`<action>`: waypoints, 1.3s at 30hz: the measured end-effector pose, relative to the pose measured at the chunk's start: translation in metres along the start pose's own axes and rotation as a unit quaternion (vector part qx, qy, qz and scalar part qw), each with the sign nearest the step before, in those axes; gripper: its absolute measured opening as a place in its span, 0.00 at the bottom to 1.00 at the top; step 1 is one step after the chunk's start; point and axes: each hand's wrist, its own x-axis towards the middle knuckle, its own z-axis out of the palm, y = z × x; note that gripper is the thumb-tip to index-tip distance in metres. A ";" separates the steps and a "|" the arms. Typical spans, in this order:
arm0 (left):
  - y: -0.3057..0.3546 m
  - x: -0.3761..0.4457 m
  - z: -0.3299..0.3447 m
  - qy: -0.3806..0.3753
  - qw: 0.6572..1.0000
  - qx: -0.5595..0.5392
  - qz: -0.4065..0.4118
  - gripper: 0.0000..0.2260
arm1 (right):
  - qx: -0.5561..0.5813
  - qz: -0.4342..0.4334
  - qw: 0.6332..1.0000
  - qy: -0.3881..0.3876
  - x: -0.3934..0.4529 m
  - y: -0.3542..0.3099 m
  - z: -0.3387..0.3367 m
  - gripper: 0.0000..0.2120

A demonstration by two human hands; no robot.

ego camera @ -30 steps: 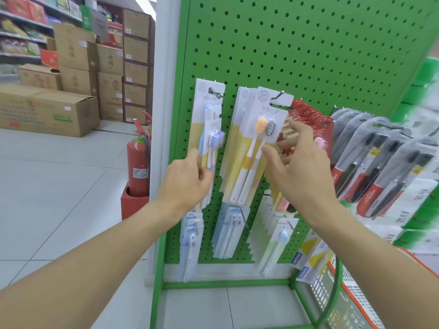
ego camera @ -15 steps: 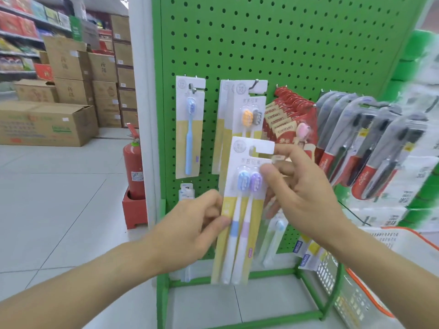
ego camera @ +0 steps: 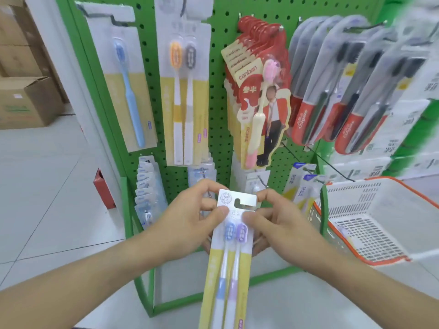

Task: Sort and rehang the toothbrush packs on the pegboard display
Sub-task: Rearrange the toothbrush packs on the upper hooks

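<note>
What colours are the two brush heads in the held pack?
Blue and purple, in the head view: pack.

Retail shop aisle. Green pegboard display (ego camera: pixel 223 96) hung with carded toothbrush packs (ego camera: pixel 184 91) on hooks, red branded packs (ego camera: pixel 259 91) toward right edge. Stacked cardboard cartons (ego camera: pixel 23 100) stood on tiled floor (ego camera: pixel 47 181) at left. White shopping basket (ego camera: pixel 370 217) sat beside rack.

left hand (ego camera: pixel 190 220), right hand (ego camera: pixel 280 224), both pinching
</note>
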 end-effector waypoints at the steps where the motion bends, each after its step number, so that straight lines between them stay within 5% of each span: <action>1: -0.003 0.002 0.004 -0.008 1.000 0.005 -0.005 0.06 | 0.003 -0.004 1.000 0.011 0.003 0.003 0.000 0.05; 8: -0.020 0.011 0.021 -0.067 0.996 0.034 -0.043 0.06 | -0.020 -0.008 0.999 0.038 0.013 0.028 -0.008 0.04; 15: -0.029 0.012 0.025 -0.147 0.988 0.025 -0.048 0.23 | -0.008 0.004 0.999 0.033 0.007 0.037 -0.019 0.03; 19: -0.034 0.013 0.030 -0.107 0.994 0.032 -0.018 0.27 | 0.031 -0.011 0.999 0.022 0.003 0.041 -0.022 0.03; 28: -0.044 0.010 0.032 -0.053 0.998 0.029 -0.003 0.24 | -0.040 -0.022 0.998 -0.033 0.003 0.046 -0.026 0.21; 32: -0.043 0.012 0.030 -0.049 0.999 0.013 -0.006 0.25 | -0.049 -0.030 0.998 -0.023 0.006 0.047 -0.023 0.25; 37: -0.057 0.011 0.028 -0.077 0.994 -0.011 -0.073 0.38 | -0.005 -0.022 1.000 -0.004 0.010 0.050 -0.019 0.26; 39: -0.062 0.011 0.030 -0.104 0.991 0.011 -0.087 0.30 | -0.007 -0.021 1.000 0.012 0.011 0.051 -0.018 0.25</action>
